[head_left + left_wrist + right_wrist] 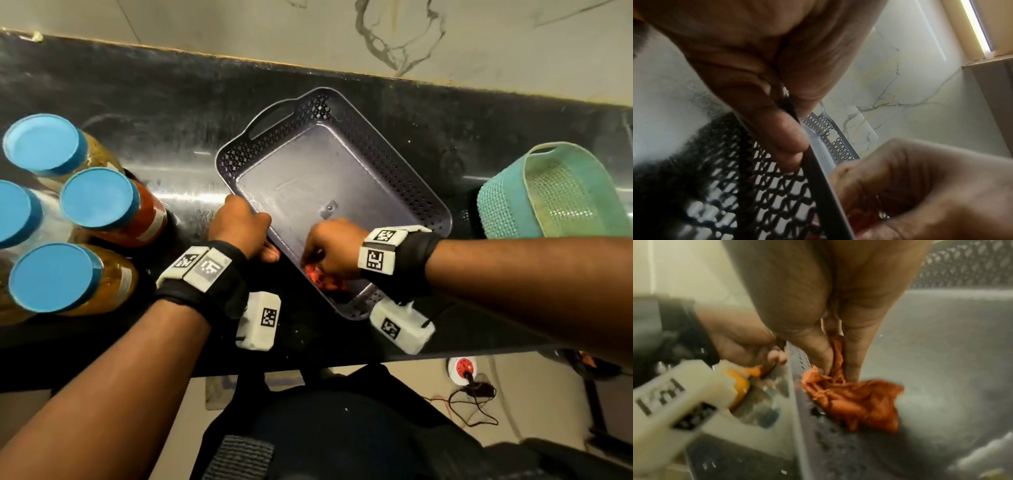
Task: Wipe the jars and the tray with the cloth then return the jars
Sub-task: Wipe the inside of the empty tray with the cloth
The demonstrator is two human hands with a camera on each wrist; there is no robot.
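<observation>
Head view: the grey tray (342, 164) sits on the black counter (137, 102), four blue-lidded jars (99, 202) left of it. Left wrist view: the left hand (760, 68) pinches the tray's rim. Right wrist view: the right hand (830, 305) grips an orange cloth (855, 400) against the tray floor.

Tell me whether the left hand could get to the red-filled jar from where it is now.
Probably yes. The left hand grips the tray at its rim, and the red-filled jar stands just to its left on the counter with nothing between them. It would have to release the tray first.
</observation>
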